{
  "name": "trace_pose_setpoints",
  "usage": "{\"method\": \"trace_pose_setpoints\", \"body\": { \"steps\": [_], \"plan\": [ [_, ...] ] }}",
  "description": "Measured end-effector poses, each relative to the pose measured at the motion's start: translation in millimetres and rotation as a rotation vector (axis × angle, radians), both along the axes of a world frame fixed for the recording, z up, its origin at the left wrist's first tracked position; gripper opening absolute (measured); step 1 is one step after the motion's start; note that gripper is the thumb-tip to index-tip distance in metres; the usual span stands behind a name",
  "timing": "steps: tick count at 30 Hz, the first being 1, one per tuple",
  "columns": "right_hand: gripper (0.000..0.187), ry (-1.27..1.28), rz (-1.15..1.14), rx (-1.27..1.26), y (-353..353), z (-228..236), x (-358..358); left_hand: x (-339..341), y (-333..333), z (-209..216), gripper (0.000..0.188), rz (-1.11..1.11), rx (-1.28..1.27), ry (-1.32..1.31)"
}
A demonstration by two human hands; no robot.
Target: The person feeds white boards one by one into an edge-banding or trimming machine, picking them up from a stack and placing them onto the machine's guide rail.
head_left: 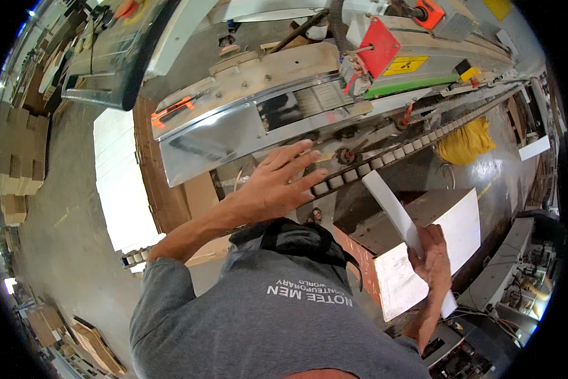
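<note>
My left hand (284, 175) reaches over the machine's edge with its fingers spread, holding nothing. It is nearest to the rail of pale rollers (359, 170) that runs alongside the machine; whether it touches the rail I cannot tell. My right hand (431, 254) is closed round a long, narrow white strip of board (390, 203). The strip slants, its upper end close to the rollers and its lower end beside my right forearm. Below the strip lies a white-faced board (458, 228) on a reddish-brown support. A bare metal plate (214, 148) covers the machine's near left end.
Behind the rail, the long machine (296, 66) carries a red plate (380, 45) and a green stripe. A stack of white panels (114, 180) stands at left. A yellow sack (467, 142) and another white strip (534, 148) are at right. Cardboard stacks (17, 151) line the far left.
</note>
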State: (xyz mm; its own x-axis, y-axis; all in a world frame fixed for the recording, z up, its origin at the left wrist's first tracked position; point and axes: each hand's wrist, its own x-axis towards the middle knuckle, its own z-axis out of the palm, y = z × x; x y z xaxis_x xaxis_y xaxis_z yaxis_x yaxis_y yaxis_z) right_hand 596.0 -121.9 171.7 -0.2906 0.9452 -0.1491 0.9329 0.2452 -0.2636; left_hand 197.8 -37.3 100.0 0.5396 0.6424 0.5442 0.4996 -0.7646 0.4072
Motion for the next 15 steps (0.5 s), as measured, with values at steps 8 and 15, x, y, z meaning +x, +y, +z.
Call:
{"method": "trace_pose_setpoints", "body": {
  "steps": [8, 15],
  "plan": [
    [0.053, 0.132, 0.412, 0.119, 48.7, 33.5, -110.4, -33.1, -27.2, 27.7, 0.071, -0.073, -0.105, 0.022],
    [0.045, 0.427, 0.823, 0.069, 129.2, -58.4, -260.2, -166.5, -57.3, -20.8, 0.054, 0.332, -0.067, 0.152]
  ]
}}
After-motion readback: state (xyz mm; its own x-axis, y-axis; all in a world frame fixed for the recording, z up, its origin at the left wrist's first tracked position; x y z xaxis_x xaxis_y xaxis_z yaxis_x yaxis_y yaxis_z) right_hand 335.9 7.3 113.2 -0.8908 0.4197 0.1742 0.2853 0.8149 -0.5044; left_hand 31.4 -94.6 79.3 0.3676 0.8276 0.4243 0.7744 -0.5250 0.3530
